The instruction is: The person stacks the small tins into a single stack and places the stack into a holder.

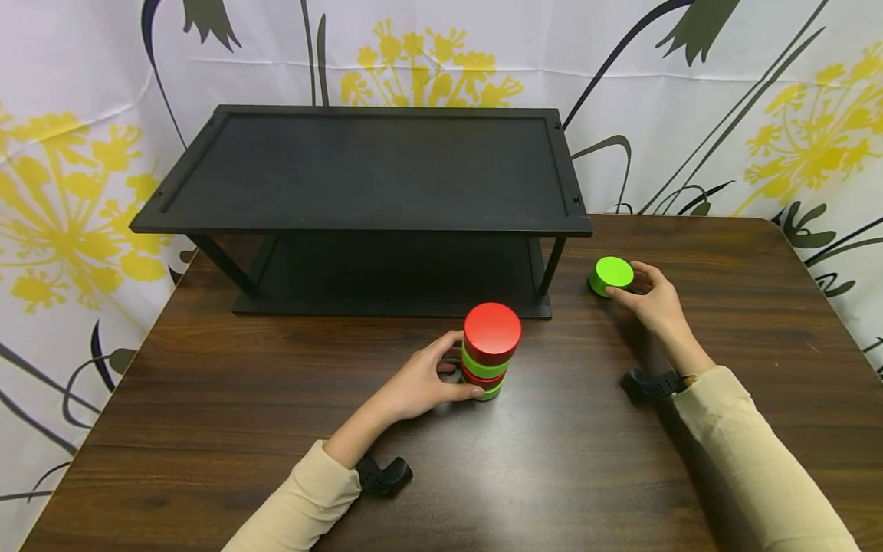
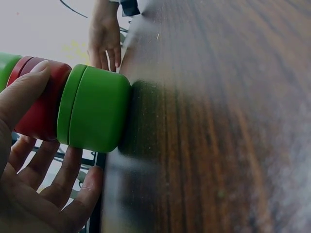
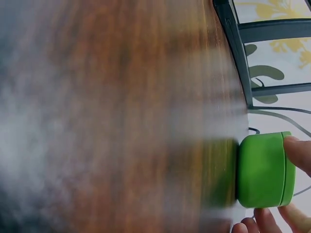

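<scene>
Red and green round lidded jars stand in an upright stack in the middle of the table, a red jar [image 1: 492, 333] on top and a green jar [image 2: 97, 109] at the bottom. My left hand [image 1: 421, 379] holds the stack low down from its left side; in the left wrist view the thumb lies on the lower red jar [image 2: 43, 104]. Off to the right, a single green jar [image 1: 612, 274] is pinched by my right hand [image 1: 655, 303], thumb at its near side. This jar [image 3: 262, 170] appears to rest on the tabletop.
A black two-level shelf [image 1: 372, 169] stands at the back of the wooden table [image 1: 552, 475], left of the single green jar and behind the stack. Behind it hangs a white curtain [image 1: 621, 46] with yellow flower prints. Each wrist wears a black camera band.
</scene>
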A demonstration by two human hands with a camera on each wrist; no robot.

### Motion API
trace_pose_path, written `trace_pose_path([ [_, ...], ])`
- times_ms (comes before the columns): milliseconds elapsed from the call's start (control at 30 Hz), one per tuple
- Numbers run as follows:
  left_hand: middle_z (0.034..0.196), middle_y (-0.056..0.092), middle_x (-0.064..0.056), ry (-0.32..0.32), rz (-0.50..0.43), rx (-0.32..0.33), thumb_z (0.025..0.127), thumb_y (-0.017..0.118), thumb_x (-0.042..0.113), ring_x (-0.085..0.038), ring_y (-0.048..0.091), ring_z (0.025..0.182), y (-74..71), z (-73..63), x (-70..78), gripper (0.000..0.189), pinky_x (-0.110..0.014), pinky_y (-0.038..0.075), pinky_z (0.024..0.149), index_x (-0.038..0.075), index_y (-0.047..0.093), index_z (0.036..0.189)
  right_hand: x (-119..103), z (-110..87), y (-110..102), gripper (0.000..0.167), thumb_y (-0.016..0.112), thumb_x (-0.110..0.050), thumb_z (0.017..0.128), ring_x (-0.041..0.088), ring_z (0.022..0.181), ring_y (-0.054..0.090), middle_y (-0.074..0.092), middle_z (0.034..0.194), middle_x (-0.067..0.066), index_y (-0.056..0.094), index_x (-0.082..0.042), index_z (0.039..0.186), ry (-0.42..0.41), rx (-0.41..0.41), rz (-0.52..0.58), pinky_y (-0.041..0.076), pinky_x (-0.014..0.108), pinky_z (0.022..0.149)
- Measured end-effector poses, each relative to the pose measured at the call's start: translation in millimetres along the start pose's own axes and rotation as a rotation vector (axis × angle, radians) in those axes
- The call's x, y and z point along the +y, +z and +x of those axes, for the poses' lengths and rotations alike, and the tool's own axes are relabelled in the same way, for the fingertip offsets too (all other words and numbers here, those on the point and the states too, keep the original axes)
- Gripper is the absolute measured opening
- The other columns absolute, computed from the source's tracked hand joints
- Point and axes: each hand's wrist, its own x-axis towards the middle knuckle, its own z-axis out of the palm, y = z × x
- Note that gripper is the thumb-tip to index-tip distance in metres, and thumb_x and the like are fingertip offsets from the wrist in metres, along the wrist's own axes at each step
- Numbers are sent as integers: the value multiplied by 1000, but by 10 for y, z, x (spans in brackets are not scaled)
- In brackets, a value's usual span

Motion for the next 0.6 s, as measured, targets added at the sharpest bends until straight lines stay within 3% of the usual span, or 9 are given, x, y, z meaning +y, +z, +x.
trace_pose_path([
  [100, 138, 51, -7, 2, -2, -1, 81, 77, 22, -27, 53, 124, -2, -1, 2, 70, -38, 49, 104, 17, 41, 141, -1, 5, 10, 74, 64, -25, 91, 42, 135, 38, 36, 146, 30, 24, 2, 148, -2, 7, 9, 41, 46, 104],
  [367, 137, 51, -4, -23, 4, -3, 80, 78, 20, -24, 53, 124, -1, 4, 2, 70, -37, 49, 104, 18, 41, 140, 10, 9, 17, 71, 63, -25, 91, 40, 133, 41, 39, 145, 29, 29, 2, 147, 0, 21, 8, 40, 21, 88],
  [500, 136, 52, -4, -27, 12, 3, 80, 79, 21, -24, 53, 124, 3, 7, 4, 71, -37, 49, 103, 18, 42, 140, 8, 23, 10, 70, 64, -25, 91, 41, 132, 41, 40, 143, 29, 30, 4, 145, -10, 20, -4, 39, 20, 87],
  [600, 136, 52, -4, -26, 15, 6, 80, 79, 22, -23, 52, 124, 0, 4, 4, 71, -37, 50, 103, 18, 42, 140, -1, 31, 3, 70, 64, -25, 91, 41, 133, 41, 40, 143, 30, 31, 6, 144, -17, 16, -17, 42, 27, 92],
])
